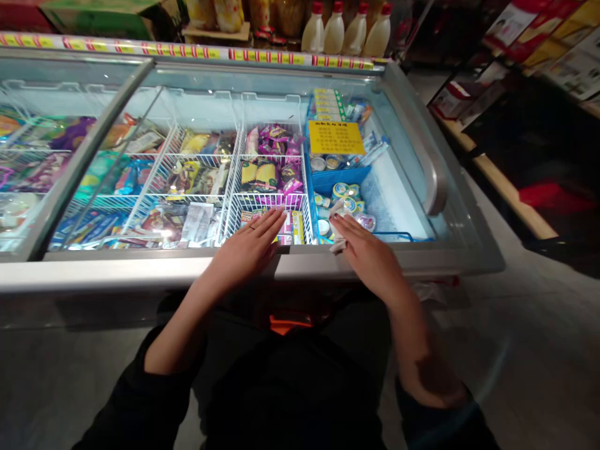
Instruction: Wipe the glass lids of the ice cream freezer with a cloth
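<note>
In the head view, my left hand [247,251] lies flat with its fingers stretched out over the glass near the front edge of a chest freezer [117,274]. It holds nothing, and a ring shows on one finger. To its right, my right hand [370,255] has a crumpled white tissue [337,242] under its fingers, against the glass lid. Below the glass, white wire baskets [269,199] hold packaged ice creams. A blue basket [328,179] with small round tubs lies beneath the right hand's fingertips.
A curved grey handle [435,187] rises at the lid's right end. Inside lies a yellow sign [335,137]. Bottles with red caps [334,31] stand on the shelf behind, above a strip of price labels [187,52]. Shelving with a wooden edge [506,184] stands on the right.
</note>
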Available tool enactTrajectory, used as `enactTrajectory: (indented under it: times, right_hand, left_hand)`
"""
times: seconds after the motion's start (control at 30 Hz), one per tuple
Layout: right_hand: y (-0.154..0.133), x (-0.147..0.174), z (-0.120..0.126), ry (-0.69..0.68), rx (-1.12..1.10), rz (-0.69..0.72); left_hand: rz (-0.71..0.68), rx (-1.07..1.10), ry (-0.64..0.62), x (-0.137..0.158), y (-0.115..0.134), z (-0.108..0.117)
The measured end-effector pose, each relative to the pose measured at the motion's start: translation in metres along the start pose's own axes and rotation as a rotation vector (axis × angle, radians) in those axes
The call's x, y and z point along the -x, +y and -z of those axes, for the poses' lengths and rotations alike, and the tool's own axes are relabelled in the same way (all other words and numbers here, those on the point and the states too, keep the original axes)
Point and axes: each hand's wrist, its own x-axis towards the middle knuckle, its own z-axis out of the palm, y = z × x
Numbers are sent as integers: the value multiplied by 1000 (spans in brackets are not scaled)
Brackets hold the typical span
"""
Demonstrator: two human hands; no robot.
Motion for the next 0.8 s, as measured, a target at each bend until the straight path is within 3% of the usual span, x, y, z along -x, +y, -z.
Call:
enactTrajectory:
  times: [0.13,0.27,0.43,0.57,0.7,0.8]
  right_hand:
    - [-17,-29,-11,-42,-33,106]
    - [-16,-28,-10,-152,-142,241]
    - [28,-21,1,-94,-173,142]
    - [23,-49,-8,-19,-89,114]
    - [-4,-65,-22,-76,-30,289]
    - [5,-57,-20,-155,-35,406]
  left_hand:
    - [60,25,35,-15,7,-3]
    - [128,49,92,-33,22,-4]
    - [136,66,111,-44,33,-13]
    - [174,10,126,-43,34,-22]
    - [205,-22,155,-38,30,-24]
    - [197,-19,100,-37,25,-22]
